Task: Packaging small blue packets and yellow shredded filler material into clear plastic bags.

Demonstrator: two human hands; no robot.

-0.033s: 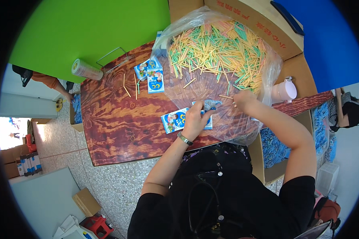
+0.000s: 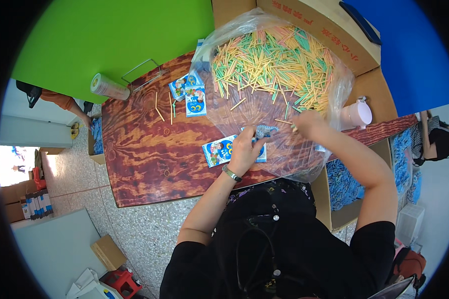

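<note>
While frame-to-frame change is close to nil, my right hand reads a bit blurrier than a moment ago, maybe a small finger move. Everything else matches, so I'd call it the same step: packet in the left, right working at the sticks.

My left hand is closed in a pinch, thumb against fingers, on a blue-and-white packet. Can't tell if its end is open. Right fingers are curled in, close together; can't tell if they have hold of anything. One loose stick lies just beside them.

Flat packet on the table, left of my left hand. Past both hands: clear plastic sheet bearing the heap of yellow, green and pink sticks. Left of the heap, two more packets. Pale pink tumbler right of it, cardboard box behind.
</note>
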